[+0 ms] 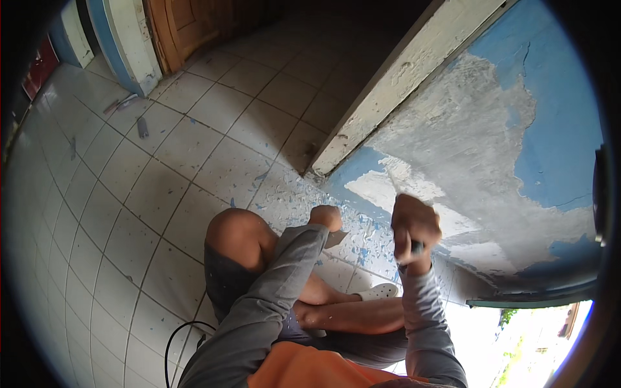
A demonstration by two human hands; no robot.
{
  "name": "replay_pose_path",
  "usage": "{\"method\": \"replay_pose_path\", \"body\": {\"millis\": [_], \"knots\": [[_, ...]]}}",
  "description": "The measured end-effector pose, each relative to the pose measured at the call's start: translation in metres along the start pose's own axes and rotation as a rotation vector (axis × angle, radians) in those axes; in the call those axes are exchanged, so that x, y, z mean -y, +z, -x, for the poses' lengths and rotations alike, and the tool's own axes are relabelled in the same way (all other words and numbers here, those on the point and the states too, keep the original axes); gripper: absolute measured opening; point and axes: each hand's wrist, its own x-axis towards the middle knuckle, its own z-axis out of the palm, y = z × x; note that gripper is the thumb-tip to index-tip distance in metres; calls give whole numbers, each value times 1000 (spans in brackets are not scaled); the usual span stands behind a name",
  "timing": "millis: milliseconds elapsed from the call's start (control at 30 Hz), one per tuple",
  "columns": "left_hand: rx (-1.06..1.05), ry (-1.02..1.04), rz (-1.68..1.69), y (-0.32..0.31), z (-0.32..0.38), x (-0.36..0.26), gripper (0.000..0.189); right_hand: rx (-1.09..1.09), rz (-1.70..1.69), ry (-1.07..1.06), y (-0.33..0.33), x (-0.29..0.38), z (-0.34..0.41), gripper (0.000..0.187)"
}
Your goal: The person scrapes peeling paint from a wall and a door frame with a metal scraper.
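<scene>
My right hand [416,225], slightly blurred, grips a scraper with a dark handle [416,248]. Its thin blade [395,183] points up at the wall, by a white patch [371,186] where blue paint has come off. Closed into a fist, my left hand [326,217] is low over the floor beside my bent knee. A flat, pointed blade [335,239], like that of a putty knife, sticks out under the left wrist; its handle is hidden. Bare grey plaster [465,131] spreads over much of the blue wall [558,145].
Blue and white paint chips [361,228] litter the tiled floor [165,194]. A worn, cream-painted door frame [378,92] borders the wall. Farther off are a wooden door [189,24] and grey scraps [142,128]. A black cable [168,347] curves at my left side.
</scene>
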Motion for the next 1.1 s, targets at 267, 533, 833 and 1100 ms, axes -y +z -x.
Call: {"method": "replay_pose_path", "body": {"millis": [267,533,833,1100], "knots": [[42,-6,49,0,-1,12,49,36,-30,-56,15,5,8,30],[92,-5,29,-4,2,-3,51,-130,166,64,4,2,12,30],[118,12,23,-4,1,-4,51,-42,17,158,1,-24,7,25],[70,73,-41,4,5,-4,26,-30,46,194,4,-33,15,37]]}}
